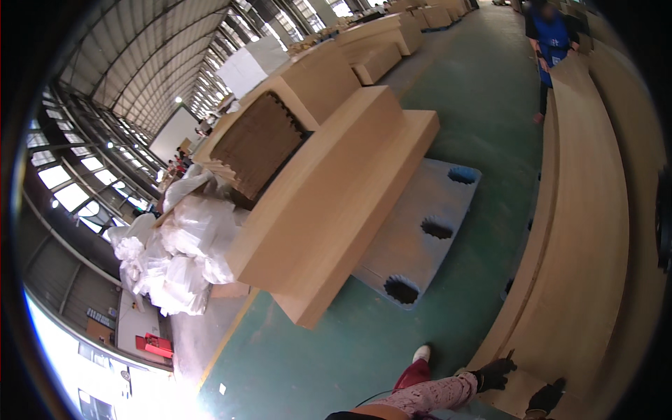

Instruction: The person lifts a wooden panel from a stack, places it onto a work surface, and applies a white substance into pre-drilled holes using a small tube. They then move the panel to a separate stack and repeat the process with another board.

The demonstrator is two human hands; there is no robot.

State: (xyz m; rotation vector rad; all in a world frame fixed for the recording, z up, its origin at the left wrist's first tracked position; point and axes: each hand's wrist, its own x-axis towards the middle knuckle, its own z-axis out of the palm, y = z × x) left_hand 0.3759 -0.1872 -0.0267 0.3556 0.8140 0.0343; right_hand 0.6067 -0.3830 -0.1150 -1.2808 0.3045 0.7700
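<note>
A long, pale wood-coloured panel (574, 266) runs along my right side, lying on a stack of similar boards. At its near end, my left hand (494, 375), in a dark glove, rests by the panel's edge with fingers spread. A small brown stick-like piece (511, 355) shows at its fingertips; I cannot tell whether it is touched. My right hand (546, 397), also dark-gloved, is just to the right, low over the board, with a digit stretched out and the rest partly hidden. At the panel's far end stands a person (553, 35) in a blue apron, hands near the boards.
Left of the green floor (259, 364), long board stacks (336, 189) overhang a blue-grey pallet (406, 238) with dark openings. Crumpled clear plastic wrap (185, 252) lies beyond, beside a brown stack with a jagged edge (259, 143). A red crate (158, 346) sits at far left.
</note>
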